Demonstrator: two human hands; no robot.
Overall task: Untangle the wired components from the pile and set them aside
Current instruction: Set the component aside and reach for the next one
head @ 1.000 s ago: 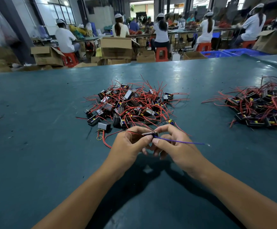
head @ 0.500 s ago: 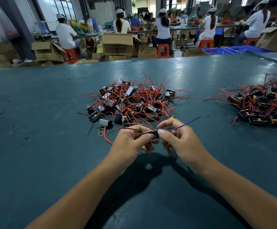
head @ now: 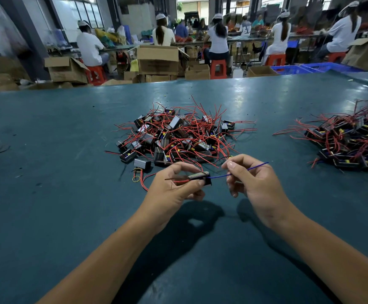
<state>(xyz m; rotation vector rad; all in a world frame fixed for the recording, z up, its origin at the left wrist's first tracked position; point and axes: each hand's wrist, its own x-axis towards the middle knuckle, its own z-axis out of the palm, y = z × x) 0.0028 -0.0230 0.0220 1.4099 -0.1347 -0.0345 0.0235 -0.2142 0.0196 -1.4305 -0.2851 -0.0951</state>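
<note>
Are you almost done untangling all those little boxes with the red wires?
Not yet. Some looks done: a second heap lies off to the right, probably the ones set aside. In hand: the left hand grips one small component while the right hand pinches its blue wire. Left to do: the big tangled pile in the middle of the table.

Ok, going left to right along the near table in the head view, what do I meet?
Left hand gripping a small black component → blue wire → right hand pinching that wire → set-aside pile at the right edge.
</note>
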